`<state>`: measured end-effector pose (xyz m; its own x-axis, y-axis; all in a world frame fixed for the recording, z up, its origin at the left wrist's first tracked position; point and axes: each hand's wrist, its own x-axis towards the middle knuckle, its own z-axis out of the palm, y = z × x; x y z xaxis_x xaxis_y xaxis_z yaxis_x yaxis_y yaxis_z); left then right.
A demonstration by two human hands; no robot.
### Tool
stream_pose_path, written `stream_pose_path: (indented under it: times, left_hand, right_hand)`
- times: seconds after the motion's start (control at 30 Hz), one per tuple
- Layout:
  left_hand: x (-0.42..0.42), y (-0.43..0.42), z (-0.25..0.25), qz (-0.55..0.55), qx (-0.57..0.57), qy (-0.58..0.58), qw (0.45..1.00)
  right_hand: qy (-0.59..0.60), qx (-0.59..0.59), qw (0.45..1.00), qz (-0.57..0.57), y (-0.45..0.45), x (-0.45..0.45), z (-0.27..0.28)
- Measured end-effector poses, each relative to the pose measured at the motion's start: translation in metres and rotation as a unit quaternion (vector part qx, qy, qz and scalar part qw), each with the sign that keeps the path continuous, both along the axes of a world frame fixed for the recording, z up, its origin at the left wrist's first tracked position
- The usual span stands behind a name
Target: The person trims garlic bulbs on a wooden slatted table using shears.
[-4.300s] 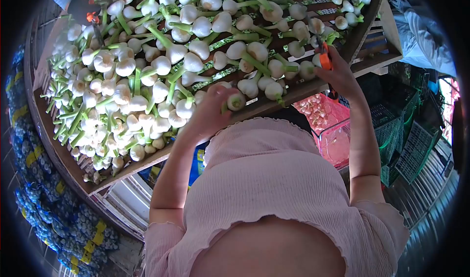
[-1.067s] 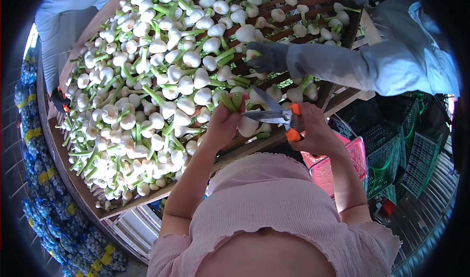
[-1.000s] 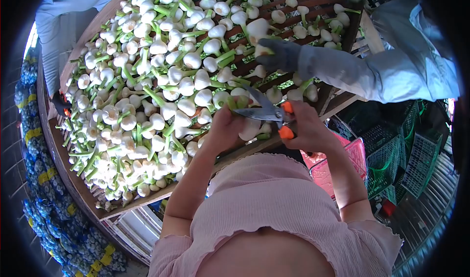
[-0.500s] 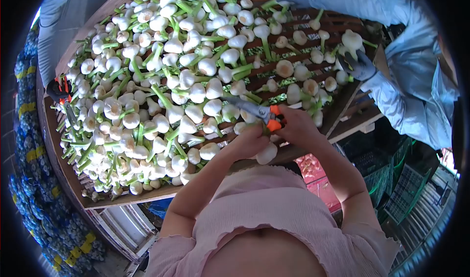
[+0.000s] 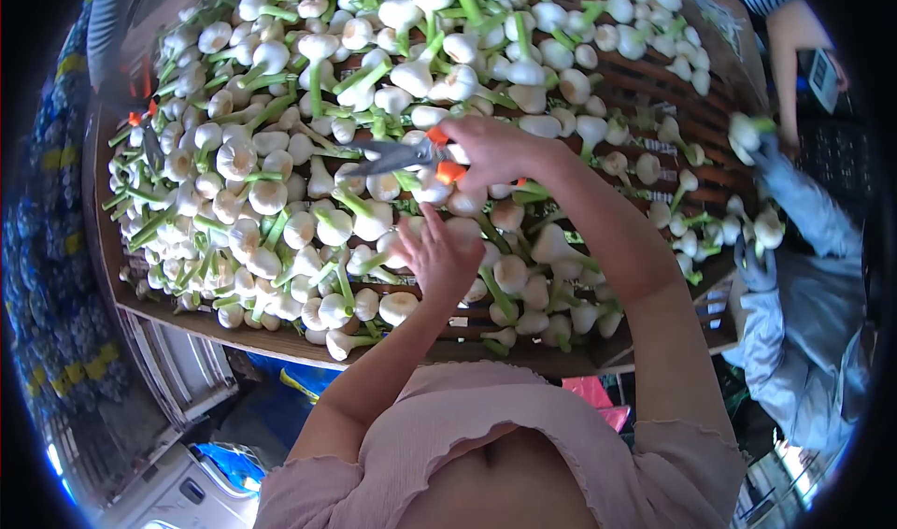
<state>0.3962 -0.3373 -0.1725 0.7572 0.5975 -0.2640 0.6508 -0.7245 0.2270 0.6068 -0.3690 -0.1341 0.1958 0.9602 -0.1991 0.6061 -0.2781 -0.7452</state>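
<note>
My right hand [image 5: 500, 152] is closed round the orange handles of a pair of pruning shears [image 5: 392, 158]. The blades point left, parted, just above the garlic. My left hand [image 5: 441, 260] lies low over the heap, fingers apart, touching or nearly touching garlic bulbs; nothing shows in its grip. Around both hands spread white garlic bulbs [image 5: 399, 307] with short green stems, heaped on a slatted wooden table [image 5: 645, 80].
At the right, a co-worker's gloved hands [image 5: 759, 265] hold garlic bulbs. Another person [image 5: 794, 34] has a device at the upper right. Orange-handled shears [image 5: 145, 122] show at the left edge, near a striped sleeve. Blue netted sacks [image 5: 56, 249] stand left of the table's wooden rim [image 5: 252, 347].
My right hand has moved up and left with the shears. My left hand has come away from the shears, spreading its fingers over the bulbs. The view has shifted.
</note>
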Motion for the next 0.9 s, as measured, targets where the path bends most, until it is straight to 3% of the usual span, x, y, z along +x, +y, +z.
stream_pose_path:
  times: [0.07, 0.1, 0.13, 0.17, 0.23, 0.33, 0.37, 0.4, 0.47, 0.5, 0.57, 0.63, 0.67, 0.73, 0.83, 0.9]
  left_hand:
    - [0.010, -0.007, 0.003, 0.113, -0.246, -0.140, 0.952]
    - [0.008, -0.015, -0.016, 0.128, -0.269, -0.145, 0.943]
    - [0.012, -0.031, -0.016, 0.084, -0.184, -0.171, 0.964]
    - [0.017, -0.042, -0.016, 0.032, -0.198, -0.154, 0.967]
    - [0.037, -0.067, -0.017, 0.069, -0.298, -0.094, 0.947]
    - [0.063, -0.116, -0.022, -0.033, -0.320, -0.074, 0.944]
    - [0.071, -0.129, -0.018, -0.042, -0.424, -0.088, 0.900]
    - [0.077, -0.136, -0.016, -0.136, -0.442, -0.094, 0.882]
    - [0.097, -0.134, -0.013, -0.320, -0.455, -0.118, 0.823]
    - [0.107, -0.128, -0.007, -0.256, -0.559, -0.132, 0.778]
    - [0.145, -0.111, -0.008, -0.250, -0.459, -0.211, 0.826]
    - [0.198, -0.107, -0.015, -0.238, -0.364, -0.246, 0.866]
    - [0.220, -0.116, -0.018, -0.272, -0.319, -0.229, 0.879]
    - [0.251, -0.140, -0.022, -0.312, -0.249, -0.160, 0.903]
    - [0.278, -0.185, -0.022, -0.333, -0.176, -0.007, 0.926]
    - [0.291, -0.179, -0.027, -0.306, -0.254, -0.013, 0.917]
  right_hand:
    - [-0.075, -0.009, 0.995, 0.070, 0.015, 0.003, -0.017]
    - [-0.083, -0.025, 0.993, 0.086, 0.011, 0.003, -0.017]
    - [-0.093, -0.042, 0.990, 0.101, 0.004, 0.005, -0.015]
    - [-0.049, -0.130, 0.986, 0.093, -0.006, 0.007, -0.011]
    - [-0.145, -0.130, 0.975, 0.108, -0.039, 0.017, -0.012]
    - [-0.225, -0.117, 0.967, 0.004, -0.110, 0.044, -0.034]
    - [-0.255, -0.130, 0.957, -0.037, -0.141, 0.054, -0.044]
    - [-0.287, -0.143, 0.944, -0.078, -0.168, 0.060, -0.045]
    - [-0.237, -0.163, 0.937, -0.198, -0.212, 0.072, -0.029]
    - [-0.211, -0.165, 0.927, -0.261, -0.232, 0.072, -0.022]
    - [-0.121, -0.060, 0.877, -0.461, -0.260, 0.057, 0.011]
    - [-0.046, 0.053, 0.788, -0.612, -0.296, 0.044, 0.023]
    - [0.008, 0.194, 0.730, -0.655, -0.305, 0.032, 0.030]
    - [0.087, 0.322, 0.588, -0.737, -0.311, -0.007, 0.051]
    - [0.121, 0.411, 0.561, -0.708, -0.330, -0.059, 0.043]
    - [0.119, 0.311, 0.567, -0.753, -0.334, -0.092, 0.037]
